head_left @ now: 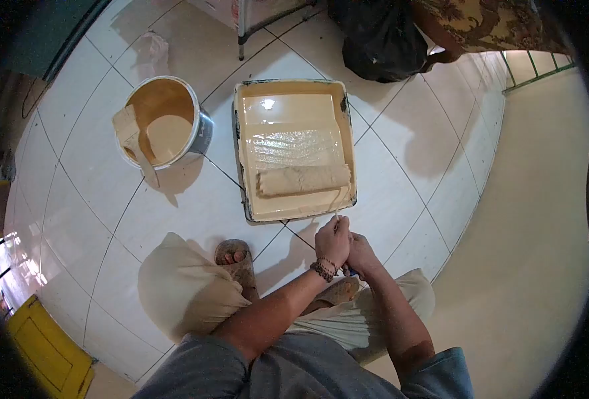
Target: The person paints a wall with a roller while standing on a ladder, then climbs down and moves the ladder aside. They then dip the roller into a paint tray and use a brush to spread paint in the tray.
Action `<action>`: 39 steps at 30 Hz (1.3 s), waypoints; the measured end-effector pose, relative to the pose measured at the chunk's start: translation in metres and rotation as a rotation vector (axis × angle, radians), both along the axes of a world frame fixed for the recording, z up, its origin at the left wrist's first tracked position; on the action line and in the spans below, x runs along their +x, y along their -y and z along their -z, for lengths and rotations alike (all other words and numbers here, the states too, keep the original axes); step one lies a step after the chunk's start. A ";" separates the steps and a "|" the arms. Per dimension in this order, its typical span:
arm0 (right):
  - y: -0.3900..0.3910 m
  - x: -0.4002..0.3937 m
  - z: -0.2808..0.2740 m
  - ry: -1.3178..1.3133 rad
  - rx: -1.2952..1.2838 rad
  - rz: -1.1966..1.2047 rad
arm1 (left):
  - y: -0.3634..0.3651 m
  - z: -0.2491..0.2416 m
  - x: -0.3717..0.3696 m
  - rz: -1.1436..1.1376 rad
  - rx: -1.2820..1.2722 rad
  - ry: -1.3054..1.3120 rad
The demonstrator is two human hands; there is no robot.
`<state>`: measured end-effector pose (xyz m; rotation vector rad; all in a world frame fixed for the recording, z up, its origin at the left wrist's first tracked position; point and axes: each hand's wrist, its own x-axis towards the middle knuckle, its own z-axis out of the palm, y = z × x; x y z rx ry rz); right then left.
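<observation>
A paint roller (304,180) coated in cream paint lies across the lower part of a paint tray (240,153). Its wire frame bends down toward me. My left hand (333,241), with beaded bracelets at the wrist, is closed around the wire frame near the handle. Just behind it and to the right, my right hand (362,257) is wrapped round the handle, of which a bit of blue shows below the fingers. Wet cream paint (291,110) fills the tray's upper end, and ridged streaks mark the slope in its middle.
Left of the tray stands a paint bucket (205,130) with cream paint inside, a paint-covered brush (133,139) resting over its rim. A black bag (384,46) and a metal stand leg (242,33) are beyond the tray. A wall (534,219) rises at right.
</observation>
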<state>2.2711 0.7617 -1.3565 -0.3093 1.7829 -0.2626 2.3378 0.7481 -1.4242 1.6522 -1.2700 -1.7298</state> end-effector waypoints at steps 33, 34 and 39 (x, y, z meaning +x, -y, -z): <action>-0.028 -0.013 0.039 -0.223 -0.244 -0.111 | 0.005 -0.002 0.000 0.023 -0.023 -0.192; -0.039 -0.015 0.043 -0.306 -0.270 -0.180 | -0.006 0.001 -0.001 0.026 0.064 -0.240; -0.016 0.010 0.019 -0.458 -0.106 -0.188 | -0.012 0.023 0.001 -0.017 -0.077 -0.366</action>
